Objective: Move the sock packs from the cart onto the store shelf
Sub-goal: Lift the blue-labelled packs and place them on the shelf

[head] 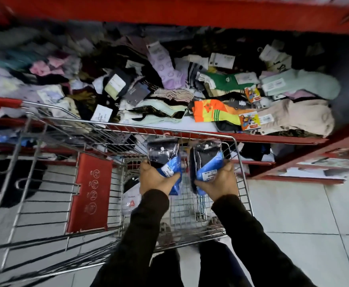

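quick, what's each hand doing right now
Left hand: closed on a sock pack, held above the cart.
Right hand: closed on another sock pack.

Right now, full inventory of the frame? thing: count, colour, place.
sock packs: two, dark socks with blue labels, one in each hand above the cart
cart: one, silver wire with a red seat flap, against the shelf
white bag: one, down inside the cart
shelf: red metal frame, behind the cart
loose socks: a pile too jumbled to count, mixed colours, on the shelf
floor: pale tiles, right of the cart
left hand: gripping the left pack
right hand: gripping the right pack
sleeves: two, dark
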{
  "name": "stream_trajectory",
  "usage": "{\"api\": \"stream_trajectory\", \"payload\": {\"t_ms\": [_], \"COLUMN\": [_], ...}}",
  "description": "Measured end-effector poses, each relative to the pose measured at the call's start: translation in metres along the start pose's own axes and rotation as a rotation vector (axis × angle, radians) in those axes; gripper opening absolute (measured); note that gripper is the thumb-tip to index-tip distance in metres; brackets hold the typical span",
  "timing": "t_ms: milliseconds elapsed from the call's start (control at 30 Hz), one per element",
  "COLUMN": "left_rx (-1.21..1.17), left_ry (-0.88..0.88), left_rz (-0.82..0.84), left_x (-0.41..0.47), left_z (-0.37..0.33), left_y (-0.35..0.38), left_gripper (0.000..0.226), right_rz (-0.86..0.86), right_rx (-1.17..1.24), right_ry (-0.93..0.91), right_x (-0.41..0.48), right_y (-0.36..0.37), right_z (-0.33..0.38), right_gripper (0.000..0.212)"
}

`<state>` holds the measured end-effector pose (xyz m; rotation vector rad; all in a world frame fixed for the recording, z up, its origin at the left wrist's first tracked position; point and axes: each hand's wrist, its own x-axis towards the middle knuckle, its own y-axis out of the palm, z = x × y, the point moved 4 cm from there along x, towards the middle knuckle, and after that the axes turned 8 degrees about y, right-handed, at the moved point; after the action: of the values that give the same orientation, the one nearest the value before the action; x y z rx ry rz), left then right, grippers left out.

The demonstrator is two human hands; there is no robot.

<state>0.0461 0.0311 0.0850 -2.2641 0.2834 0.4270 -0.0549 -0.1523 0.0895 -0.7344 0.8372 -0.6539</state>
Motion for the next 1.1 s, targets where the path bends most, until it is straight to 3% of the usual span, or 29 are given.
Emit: {"api": "stream_trajectory", "payload": {"t_ms": [133, 400, 900, 1100], "left_rx": [-0.049, -0.119, -0.229, -0.241], "left_ry": [0.151, 0.438, 0.786, 0.882], "left_rz": [-0.105, -0.297, -0.547, -0.55], "left_x": [-0.014, -0.037, -0.047, -0.014], "left_z": [-0.043, -0.125, -0.267, -0.33], "left_y": [-0.055, -0.139, -0.23, -0.235], "left_gripper": [0.125, 0.121, 0.108, 0.108], "right_rz": [-0.093, -0.332, -0.599, -0.683], "right_rx": [0.119, 0.32, 0.489, 0.543], "right_ry": [-0.142, -0.449, -0.696, -0.718], "right_x": [-0.026, -0.06, -0.05, -0.009], "right_y": [-0.045, -0.135, -0.253, -0.285], "right_z": [0.037, 0.107, 0.205, 0.248], "right_gripper": [0.119, 0.106, 0.106, 0.104]}}
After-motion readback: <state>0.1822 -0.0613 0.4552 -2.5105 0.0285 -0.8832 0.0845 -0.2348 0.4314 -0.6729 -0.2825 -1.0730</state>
